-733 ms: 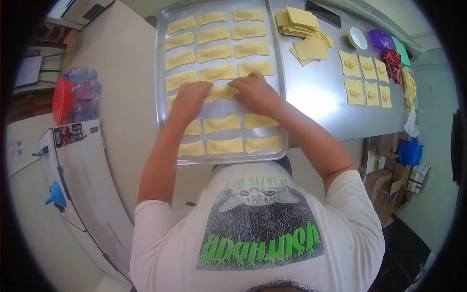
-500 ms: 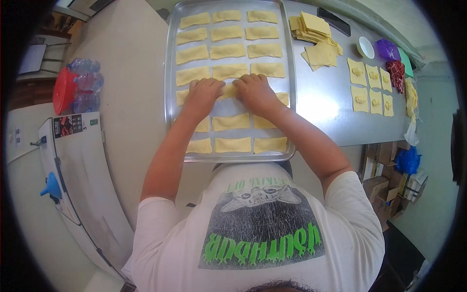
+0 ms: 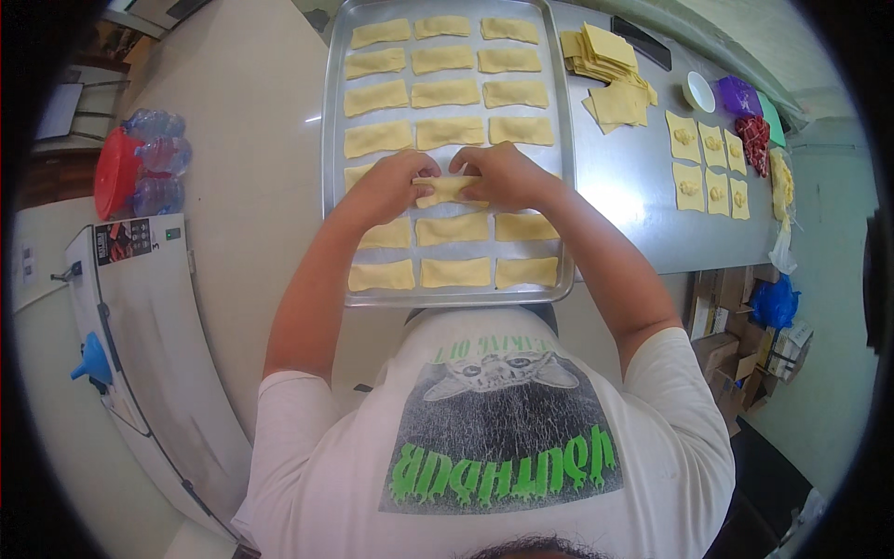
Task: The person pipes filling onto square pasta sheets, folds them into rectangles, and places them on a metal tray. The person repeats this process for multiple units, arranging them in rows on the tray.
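Note:
Rows of folded, rectangular pale dough pieces (image 3: 453, 231) lie on a large metal baking tray (image 3: 331, 140). Over the middle column, both hands pinch the ends of one folded dough piece (image 3: 443, 192). My left hand (image 3: 391, 186) has thumb and fingers closed on its left end. At the right end, my right hand (image 3: 507, 177) grips it the same way. The edge of this piece looks raised toward the fingers; whether it is fully off the tray I cannot tell. Its neighbours in that row are partly hidden beneath my hands.
Right of the tray, a stack of square dough sheets (image 3: 610, 56) lies near a dark flat device (image 3: 641, 41). Further right are a white bowl (image 3: 698, 91) and several dough squares topped with filling (image 3: 689, 187). Bottles (image 3: 163, 156) with a red lid-like disc (image 3: 118, 174) stand at left.
My fingers have shifted from pressing down on the middle piece to pinching its ends, with its edge now raised. The tray appears slightly further right in view.

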{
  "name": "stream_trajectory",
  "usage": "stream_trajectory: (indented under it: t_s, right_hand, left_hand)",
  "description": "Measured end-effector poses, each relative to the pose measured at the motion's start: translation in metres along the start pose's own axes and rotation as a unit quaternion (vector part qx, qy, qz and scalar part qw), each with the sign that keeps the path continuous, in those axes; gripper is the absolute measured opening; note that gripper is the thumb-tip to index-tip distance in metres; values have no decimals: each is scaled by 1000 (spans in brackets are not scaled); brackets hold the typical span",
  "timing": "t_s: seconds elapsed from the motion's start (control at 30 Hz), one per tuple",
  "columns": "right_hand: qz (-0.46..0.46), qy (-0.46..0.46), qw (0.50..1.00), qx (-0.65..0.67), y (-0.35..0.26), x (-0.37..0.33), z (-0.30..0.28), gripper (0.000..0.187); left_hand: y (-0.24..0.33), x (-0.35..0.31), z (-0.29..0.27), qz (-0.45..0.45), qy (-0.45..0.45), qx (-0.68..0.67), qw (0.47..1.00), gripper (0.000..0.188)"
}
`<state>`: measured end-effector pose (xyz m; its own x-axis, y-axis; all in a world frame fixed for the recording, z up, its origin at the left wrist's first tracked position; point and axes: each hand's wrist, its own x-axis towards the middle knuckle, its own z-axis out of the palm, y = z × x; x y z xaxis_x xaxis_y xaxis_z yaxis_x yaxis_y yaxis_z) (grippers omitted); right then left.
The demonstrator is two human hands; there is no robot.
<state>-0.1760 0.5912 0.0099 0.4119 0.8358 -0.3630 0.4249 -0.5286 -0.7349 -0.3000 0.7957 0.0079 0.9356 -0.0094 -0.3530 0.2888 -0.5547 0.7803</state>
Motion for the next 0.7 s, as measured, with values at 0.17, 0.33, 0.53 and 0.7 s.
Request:
stream_trajectory:
  t_s: [0.17, 0.33, 0.53, 0.7]
  right_hand:
    - [-41, -9, 984, -175, 6, 7, 11, 33]
    - [-90, 54, 969, -224, 19, 5, 21, 33]
    - [-139, 170, 955, -199, -7, 10, 27, 37]
    - [-183, 166, 953, -178, -33, 56, 72, 39]
  left_hand:
    - [-5, 1, 10, 26, 6, 94, 995, 21]
    - [-19, -1, 12, 154, 63, 233, 958, 27]
    - [-60, -20, -25, 162, 189, 257, 934, 28]
    - [-76, -34, -35, 95, 174, 268, 943, 29]
